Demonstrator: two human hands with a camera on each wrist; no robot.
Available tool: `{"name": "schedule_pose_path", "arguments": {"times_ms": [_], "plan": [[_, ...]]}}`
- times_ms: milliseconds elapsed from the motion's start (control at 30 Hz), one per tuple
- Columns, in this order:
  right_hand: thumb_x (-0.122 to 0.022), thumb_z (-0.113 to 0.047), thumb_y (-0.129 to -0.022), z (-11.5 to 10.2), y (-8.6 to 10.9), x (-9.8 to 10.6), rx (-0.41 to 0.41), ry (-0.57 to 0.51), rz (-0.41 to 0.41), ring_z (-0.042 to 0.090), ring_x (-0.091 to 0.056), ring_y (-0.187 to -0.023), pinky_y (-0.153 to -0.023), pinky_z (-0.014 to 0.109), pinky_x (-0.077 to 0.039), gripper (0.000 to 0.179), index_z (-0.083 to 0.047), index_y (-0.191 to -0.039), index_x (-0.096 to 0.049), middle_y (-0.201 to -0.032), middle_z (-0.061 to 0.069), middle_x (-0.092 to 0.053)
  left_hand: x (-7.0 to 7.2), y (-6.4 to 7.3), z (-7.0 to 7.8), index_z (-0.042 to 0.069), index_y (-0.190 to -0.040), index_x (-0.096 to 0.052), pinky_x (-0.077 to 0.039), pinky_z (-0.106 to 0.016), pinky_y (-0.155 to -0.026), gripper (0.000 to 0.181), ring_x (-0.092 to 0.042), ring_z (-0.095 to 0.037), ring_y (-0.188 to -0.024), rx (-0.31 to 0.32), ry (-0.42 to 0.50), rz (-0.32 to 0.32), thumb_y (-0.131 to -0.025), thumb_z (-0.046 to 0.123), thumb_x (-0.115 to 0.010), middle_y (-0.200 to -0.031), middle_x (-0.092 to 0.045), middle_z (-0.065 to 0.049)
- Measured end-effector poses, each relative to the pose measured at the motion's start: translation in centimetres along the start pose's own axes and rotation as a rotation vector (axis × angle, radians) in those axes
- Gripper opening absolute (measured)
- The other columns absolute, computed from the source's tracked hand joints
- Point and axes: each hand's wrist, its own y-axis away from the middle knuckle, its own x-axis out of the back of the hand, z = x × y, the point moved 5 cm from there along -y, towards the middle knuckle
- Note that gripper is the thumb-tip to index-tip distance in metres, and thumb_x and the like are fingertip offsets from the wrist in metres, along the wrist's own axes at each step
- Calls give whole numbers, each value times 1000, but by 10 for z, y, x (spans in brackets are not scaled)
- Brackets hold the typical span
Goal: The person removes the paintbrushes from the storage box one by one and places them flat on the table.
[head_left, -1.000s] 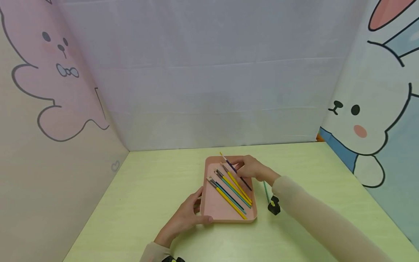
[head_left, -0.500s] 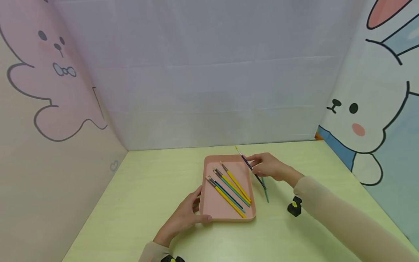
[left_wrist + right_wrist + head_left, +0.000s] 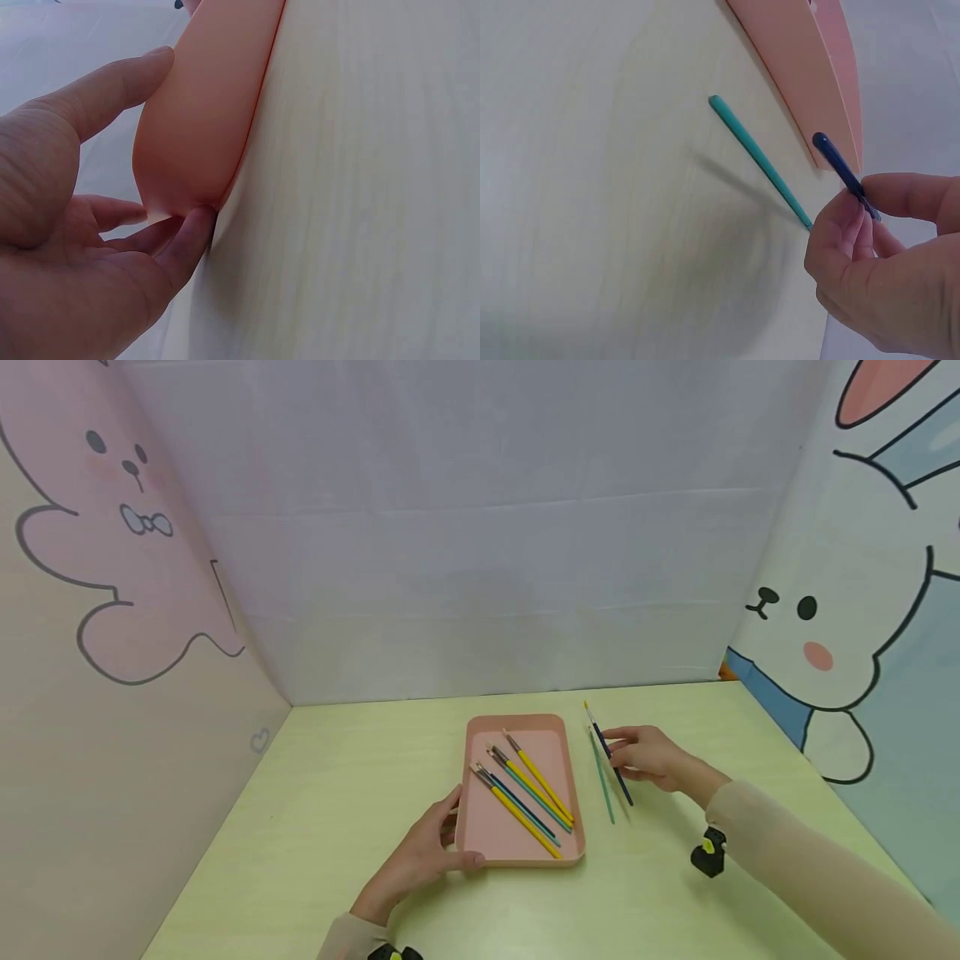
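A shallow pink tray [image 3: 487, 842] lies on the table, holding several paintbrushes with yellow, teal and dark blue handles, among them a yellow one [image 3: 542, 782]. My left hand [image 3: 422, 862] grips the tray's near left corner; in the left wrist view the thumb is on one wall and fingertips are on the other side of the tray [image 3: 202, 105]. To the right of the tray, my right hand [image 3: 654, 757] pinches a dark blue paintbrush [image 3: 622, 783] mid-handle between thumb and fingers. Beside this brush a teal paintbrush [image 3: 604, 789] lies on the table.
The pale yellow-green table [image 3: 360, 760] meets a white cloth wall [image 3: 480, 568] at the back. Side panels carry cartoon animals, with a rabbit [image 3: 825, 610] on the right. A small black and yellow device [image 3: 708, 852] is at the right wrist.
My right hand has carried the dark blue paintbrush from over the tray rightward, to beside the teal brush. The left hand stays at the tray corner.
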Motion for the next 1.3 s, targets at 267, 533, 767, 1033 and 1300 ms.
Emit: {"name": "schedule_pose_path", "arguments": {"times_ms": [267, 533, 767, 1033, 1300], "plan": [[-60, 2, -99, 20, 5, 1, -79, -77, 26, 17, -61, -96, -81, 28, -59, 67, 7, -161, -34, -157, 32, -45, -1, -1, -1, 9, -171, -17, -47, -44, -118, 118, -51, -37, -144, -6, 10, -8, -82, 17, -95, -167, -36, -20], [-60, 4, -97, 36, 6, 1, -79, -89, 53, 14, -61, -84, -75, 26, -58, 67, 11, -159, -36, -134, 25, -61, -2, -2, 0, 10, -171, -17, -47, -45, -118, 118, -51, -36, -144, -3, 5, -9, -82, 18, -95, -167, -36, -19], [-62, 5, -94, 39, 7, -1, -82, -75, 81, 15, -61, -84, -73, 27, -58, 67, 11, -156, -39, -123, 19, -63, -3, -3, 2, 11, -171, -17, -46, -46, -119, 117, -51, -35, -144, -18, 4, -16, -83, 18, -94, -167, -37, -17], [-61, 6, -90, 30, 7, -8, -105, -27, 112, 14, -62, -83, -70, 26, -60, 66, 12, -153, -43, -110, 15, -67, -3, -2, 1, 11, -171, -18, -46, -44, -119, 117, -50, -35, -145, -8, -18, -4, -82, 20, -95, -168, -36, -17], [-60, 10, -85, 24, 3, -13, -132, -1, 136, 12, -63, -73, -64, 25, -60, 69, 12, -152, -46, -110, 16, -67, -1, -3, 0, 8, -171, -17, -48, -40, -117, 118, -51, -35, -143, -9, -13, -2, -83, 18, -94, -167, -37, -17]]}}
